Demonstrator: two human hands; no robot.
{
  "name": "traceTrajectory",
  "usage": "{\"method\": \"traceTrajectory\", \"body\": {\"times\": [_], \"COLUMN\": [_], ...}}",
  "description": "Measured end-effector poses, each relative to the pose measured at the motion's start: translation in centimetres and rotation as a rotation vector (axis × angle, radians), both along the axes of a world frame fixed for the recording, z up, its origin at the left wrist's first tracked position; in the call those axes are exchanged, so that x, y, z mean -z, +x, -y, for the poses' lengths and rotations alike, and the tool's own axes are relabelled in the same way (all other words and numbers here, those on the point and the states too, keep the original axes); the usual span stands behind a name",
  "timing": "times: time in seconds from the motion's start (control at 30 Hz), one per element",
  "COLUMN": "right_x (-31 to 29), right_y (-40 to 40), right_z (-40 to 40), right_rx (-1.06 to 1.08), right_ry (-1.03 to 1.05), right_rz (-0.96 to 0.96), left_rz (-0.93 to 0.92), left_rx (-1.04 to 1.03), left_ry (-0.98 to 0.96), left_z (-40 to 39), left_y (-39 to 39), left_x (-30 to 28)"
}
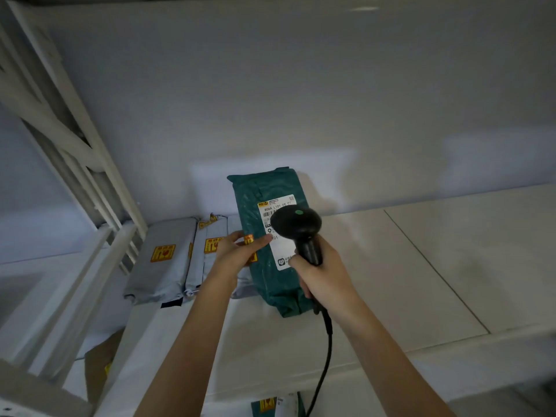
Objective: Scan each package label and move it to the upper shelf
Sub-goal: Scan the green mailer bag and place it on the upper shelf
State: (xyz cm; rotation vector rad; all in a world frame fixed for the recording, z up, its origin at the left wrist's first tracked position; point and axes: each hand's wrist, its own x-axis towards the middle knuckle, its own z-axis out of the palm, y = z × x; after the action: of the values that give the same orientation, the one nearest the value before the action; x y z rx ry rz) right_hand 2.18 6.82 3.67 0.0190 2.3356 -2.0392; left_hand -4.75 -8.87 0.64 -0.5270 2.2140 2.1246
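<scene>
A dark green package [255, 206] stands on the white upper shelf [421, 266], leaning against grey packages. Its white label [278, 203] faces me. My left hand [237, 251] holds the green package at its left edge, thumb on the front near the label. My right hand [319, 278] grips the handle of a black barcode scanner [296, 224], whose head covers the middle of the label. The scanner's black cable [323, 362] hangs down from my right hand.
Grey packages [162, 260] with orange stickers stand side by side on the shelf's left part. White shelf uprights [75, 164] rise at the left. Below the shelf edge show a brown parcel [96, 371] and another green package [276, 406]. A wall [301, 85] is behind.
</scene>
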Motion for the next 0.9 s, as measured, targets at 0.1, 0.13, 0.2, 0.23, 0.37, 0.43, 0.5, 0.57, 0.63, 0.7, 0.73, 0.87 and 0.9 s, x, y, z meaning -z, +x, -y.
{"method": "traceTrajectory", "body": {"times": [0.1, 0.13, 0.2, 0.23, 0.37, 0.43, 0.5, 0.57, 0.63, 0.7, 0.73, 0.87, 0.9], "right_x": [0.4, 0.5, 0.5, 0.4, 0.2, 0.3, 0.7, 1.3, 2.3, 4.0, 5.0, 8.3, 8.8], "right_y": [0.1, 0.1, 0.1, 0.1, 0.1, 0.0, -0.2, -0.8, -2.0, -3.6, -4.3, -6.0, -6.2], "right_z": [0.2, 0.1, 0.0, 0.0, 0.0, -0.4, -1.1, -2.3, -3.6, -4.8, -5.3, -5.9, -5.9], "right_rx": [0.014, 0.015, 0.020, 0.022, 0.009, 0.013, 0.053, 0.128, 0.221, 0.295, 0.306, 0.271, 0.266], "right_ry": [0.014, 0.015, 0.020, 0.019, -0.020, -0.024, -0.053, -0.099, -0.115, -0.023, 0.045, 0.226, 0.263], "right_rz": [-0.021, -0.020, -0.022, -0.025, -0.010, 0.000, 0.016, 0.043, 0.081, 0.142, 0.183, 0.311, 0.332], "left_rz": [-0.016, -0.017, -0.009, -0.004, -0.003, -0.002, -0.001, -0.003, -0.005, -0.005, -0.008, 0.001, 0.004], "left_rx": [0.010, 0.013, 0.013, 0.017, 0.042, 0.044, 0.036, 0.029, 0.024, 0.016, 0.010, -0.017, -0.017], "left_ry": [-0.029, -0.033, -0.025, -0.016, 0.010, 0.012, 0.011, 0.015, 0.037, 0.053, 0.061, 0.124, 0.127], "left_z": [-0.3, -0.3, -0.3, -0.3, -0.4, -0.4, -0.2, 0.2, 0.6, 1.1, 1.3, 2.0, 2.1], "left_y": [-0.1, -0.1, 0.0, 0.0, 0.4, 0.4, 0.5, 0.6, 0.7, 0.8, 0.9, 1.0, 1.0], "left_x": [-0.2, -0.3, -0.4, -0.3, -0.3, -0.1, 0.0, 0.2, 0.4, 0.7, 0.7, 1.7, 2.0]}}
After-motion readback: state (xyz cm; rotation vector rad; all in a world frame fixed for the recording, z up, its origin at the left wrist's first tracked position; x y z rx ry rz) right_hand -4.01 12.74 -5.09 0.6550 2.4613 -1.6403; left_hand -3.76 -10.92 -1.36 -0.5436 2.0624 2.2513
